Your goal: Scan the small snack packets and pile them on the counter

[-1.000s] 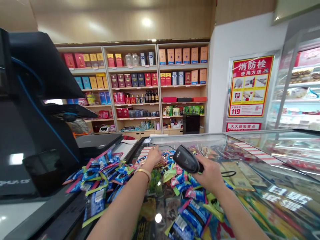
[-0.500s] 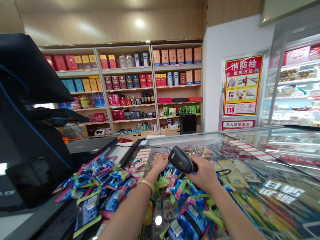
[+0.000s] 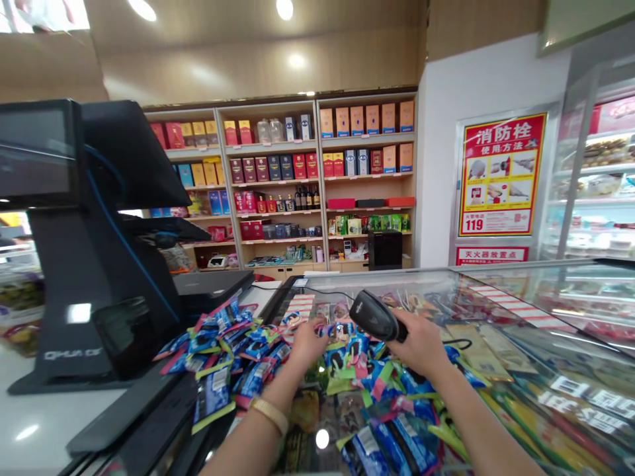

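My right hand (image 3: 421,337) is wrapped round the handle of a black barcode scanner (image 3: 374,316), whose head points left above the glass. My left hand (image 3: 308,342), with a gold bangle at the wrist, is curled closed to the left of the scanner. A purplish packet edge shows at its fingertips; most of what it grips is hidden. Below both hands, a heap of blue snack packets (image 3: 404,439) with pink and green edges lies on the glass top (image 3: 322,403). A second pile of the same packets (image 3: 213,393) lies at the left, beside the left forearm.
A black checkout terminal (image 3: 114,264) stands on the counter at the left. The scanner's cable crosses the back of the glass. More goods show under the glass. Behind are shelves of boxed goods (image 3: 268,168), a red notice (image 3: 503,175) and a lit display case (image 3: 605,198).
The view has turned left. My left hand has moved left and nearer to me, away from the scanner and the right-hand heap. The scanner stays in my right hand.
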Demonstrator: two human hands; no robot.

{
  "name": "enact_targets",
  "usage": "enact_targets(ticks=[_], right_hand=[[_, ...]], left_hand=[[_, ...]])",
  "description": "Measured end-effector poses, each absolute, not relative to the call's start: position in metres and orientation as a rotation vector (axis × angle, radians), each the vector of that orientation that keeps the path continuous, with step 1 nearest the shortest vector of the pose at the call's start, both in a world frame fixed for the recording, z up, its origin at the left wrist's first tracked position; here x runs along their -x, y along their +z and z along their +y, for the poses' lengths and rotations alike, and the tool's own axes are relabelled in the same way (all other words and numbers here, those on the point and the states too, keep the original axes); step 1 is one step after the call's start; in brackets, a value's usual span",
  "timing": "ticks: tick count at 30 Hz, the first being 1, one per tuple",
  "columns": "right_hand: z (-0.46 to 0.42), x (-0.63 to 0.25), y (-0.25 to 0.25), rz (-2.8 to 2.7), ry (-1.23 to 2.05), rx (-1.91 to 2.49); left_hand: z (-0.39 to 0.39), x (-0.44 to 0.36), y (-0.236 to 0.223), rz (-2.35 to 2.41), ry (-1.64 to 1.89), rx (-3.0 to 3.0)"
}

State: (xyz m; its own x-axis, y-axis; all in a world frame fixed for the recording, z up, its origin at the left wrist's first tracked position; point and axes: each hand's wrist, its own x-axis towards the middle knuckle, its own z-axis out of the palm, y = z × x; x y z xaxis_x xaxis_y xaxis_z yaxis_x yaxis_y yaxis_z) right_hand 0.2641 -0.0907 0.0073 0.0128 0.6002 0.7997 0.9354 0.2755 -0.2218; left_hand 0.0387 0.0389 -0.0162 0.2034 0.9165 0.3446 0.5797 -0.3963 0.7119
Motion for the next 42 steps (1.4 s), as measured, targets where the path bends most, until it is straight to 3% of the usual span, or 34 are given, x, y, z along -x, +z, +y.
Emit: enact_targets(ticks=[5, 11, 33, 38, 42], right_hand=[[-0.094, -0.261, 0.010, -1.727, -0.417, 1.414], [-0.098, -0.257, 0.012, -1.826, -0.329, 1.366], [-0.103, -0.254, 0.016, -1.930, -0.254, 1.404], [-0.099, -0.259, 0.010, -1.882, -0.393, 1.391], [-0.096, -0.264, 0.005, -1.843, -0.481, 1.367]], left_hand=[[0.030, -0.022, -0.008, 1.048, 1.404, -1.188], [0.009, -0.021, 0.012, 0.662, 1.118, -0.565], [-0.002, -0.031, 0.008, 0.664, 1.128, -0.853], [0.007, -0.021, 0.009, 0.941, 1.583, -1.443], [0.011, 0.004, 0.018, 1.455, 1.788, -2.088]])
